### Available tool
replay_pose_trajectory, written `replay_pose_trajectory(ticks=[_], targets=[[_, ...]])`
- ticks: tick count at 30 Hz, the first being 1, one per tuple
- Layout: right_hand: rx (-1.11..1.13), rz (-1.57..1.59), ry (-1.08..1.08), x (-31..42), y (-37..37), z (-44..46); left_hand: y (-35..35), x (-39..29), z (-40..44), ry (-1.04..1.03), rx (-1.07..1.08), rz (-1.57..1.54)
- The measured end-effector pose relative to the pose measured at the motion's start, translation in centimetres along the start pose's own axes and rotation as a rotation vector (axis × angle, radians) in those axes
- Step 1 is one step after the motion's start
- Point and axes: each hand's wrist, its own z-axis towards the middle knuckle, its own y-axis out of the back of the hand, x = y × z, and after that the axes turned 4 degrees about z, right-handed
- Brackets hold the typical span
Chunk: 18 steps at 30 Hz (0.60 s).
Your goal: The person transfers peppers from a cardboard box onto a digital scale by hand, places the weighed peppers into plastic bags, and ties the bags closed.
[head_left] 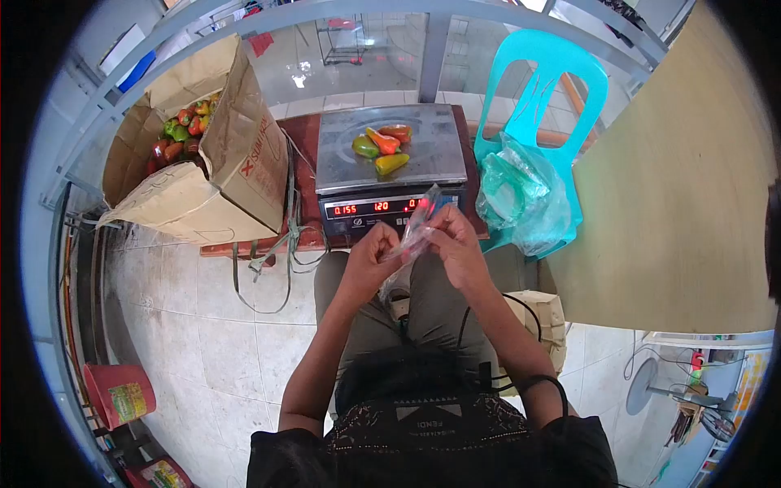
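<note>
A clear plastic bag (416, 236) hangs between my two hands, just in front of the scale's display. My left hand (376, 254) pinches one side of it. My right hand (455, 242) grips the other side with fingers closed. Behind them stands a digital scale (333, 167) with red lit digits, partly covered by the bag. On its metal plate lie several peppers: a green one (365, 146), an orange-red one (383, 141), a reddish-brown one (397, 132) and a yellow-green one (392, 164).
On the left, an open cardboard box (244, 171) holds more peppers (185, 130). A turquoise plastic chair (579, 146) at right carries plastic bags (525, 195). Beyond it is a wooden panel (667, 211). Loose straps (289, 236) dangle from the red-brown table (301, 134).
</note>
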Motion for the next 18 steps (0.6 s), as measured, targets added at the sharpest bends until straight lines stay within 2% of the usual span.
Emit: replay_pose_trajectory(ticks=[2,4,5,7,8,11,14,17,18], targets=[[0.02,0.318,-0.177,-0.2,-0.9,-0.6,0.3,-0.2,-0.6,0.021,-0.13,0.271],[0.077,0.439,-0.258,-2.0,0.5,-0.6,1.3,-0.3,-1.1,0.066,-0.275,0.464],[0.115,0.5,-0.306,-2.6,1.1,-0.5,2.2,0.4,-1.1,-0.006,-0.364,0.527],[0.154,0.348,-0.376,-1.5,1.3,-1.3,3.9,2.0,-1.0,-0.15,-0.543,0.656],[0.171,0.269,-0.404,-1.0,0.7,-1.7,3.9,1.6,-0.8,-0.156,-0.608,0.525],[0.278,-0.527,-0.154,0.3,-2.7,-3.0,3.7,3.2,-0.4,-0.097,-0.482,0.094],[0.239,-1.002,0.314,-3.7,0.0,-1.6,2.0,2.8,-0.8,0.285,-0.308,-0.717],[0.095,-0.7,-0.151,-1.8,1.5,-0.5,2.6,6.5,-1.3,0.299,-0.03,-0.97],[0.015,-0.421,-0.209,-1.8,1.6,-0.5,2.3,6.1,-1.6,0.31,0.013,-0.876]])
